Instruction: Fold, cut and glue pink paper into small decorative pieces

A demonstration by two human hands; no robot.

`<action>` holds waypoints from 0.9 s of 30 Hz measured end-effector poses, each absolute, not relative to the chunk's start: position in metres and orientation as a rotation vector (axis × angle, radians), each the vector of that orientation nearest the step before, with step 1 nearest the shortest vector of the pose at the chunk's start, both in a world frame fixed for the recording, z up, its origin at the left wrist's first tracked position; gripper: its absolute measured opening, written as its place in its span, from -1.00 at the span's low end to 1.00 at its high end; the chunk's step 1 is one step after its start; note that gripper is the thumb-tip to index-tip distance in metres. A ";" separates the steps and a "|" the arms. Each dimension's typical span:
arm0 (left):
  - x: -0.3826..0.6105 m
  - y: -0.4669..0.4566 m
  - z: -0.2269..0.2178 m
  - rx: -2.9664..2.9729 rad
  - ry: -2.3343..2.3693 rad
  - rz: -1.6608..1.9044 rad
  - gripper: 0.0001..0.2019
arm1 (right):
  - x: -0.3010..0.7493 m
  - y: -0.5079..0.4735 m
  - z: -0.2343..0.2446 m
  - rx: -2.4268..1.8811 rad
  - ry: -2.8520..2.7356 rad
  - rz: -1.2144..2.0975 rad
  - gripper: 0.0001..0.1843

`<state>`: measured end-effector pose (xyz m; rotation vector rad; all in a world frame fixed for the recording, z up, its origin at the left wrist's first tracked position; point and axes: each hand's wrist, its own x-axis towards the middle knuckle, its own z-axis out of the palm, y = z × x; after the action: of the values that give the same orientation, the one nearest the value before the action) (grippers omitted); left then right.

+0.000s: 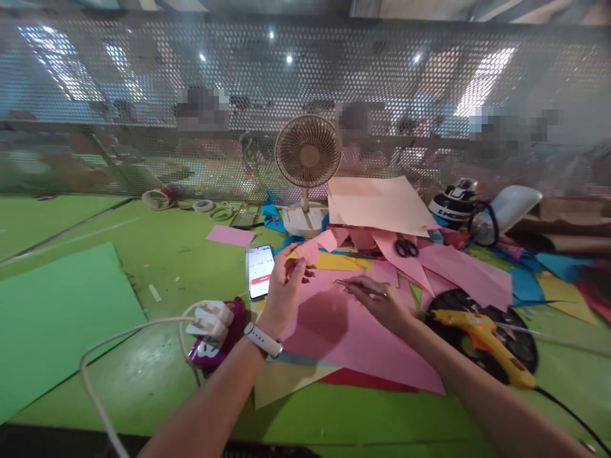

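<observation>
My left hand point(285, 283), with a white watch band point(263, 340) on its wrist, is raised over pink sheets. Its thumb and curled fingers close around the lower edge of a small pink paper piece point(308, 252) with yellow specks. The exact contact is partly hidden by the fingers. In my right hand point(382, 304) is a thin pair of metal tweezers point(370, 291), gripped like a pen, the tip pointing left toward my left hand. A large pink sheet point(353, 337) lies under both hands, over yellow and red sheets.
A lit phone point(260, 272) and a purple power strip with white plugs point(214, 324) sit left. To the right, a yellow glue gun point(487, 340) rests on a black round tray point(525, 337). Scissors point(407, 247), a fan point(308, 156) and cream sheets point(379, 203) are farther back.
</observation>
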<state>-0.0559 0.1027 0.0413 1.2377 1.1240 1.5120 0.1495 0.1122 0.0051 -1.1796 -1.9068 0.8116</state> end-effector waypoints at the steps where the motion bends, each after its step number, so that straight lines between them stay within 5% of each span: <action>1: -0.056 0.102 0.041 1.238 1.123 1.511 -0.60 | 0.150 0.113 0.003 -1.174 -1.910 0.804 -0.75; 27: -0.054 0.102 0.041 1.214 1.123 1.488 -0.60 | 0.151 0.127 -0.014 -1.147 -1.691 0.964 -0.73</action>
<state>-0.0538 0.1021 0.0408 1.2135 1.1227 1.4884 0.1510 0.1270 -0.0136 -1.1469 -1.6909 0.9642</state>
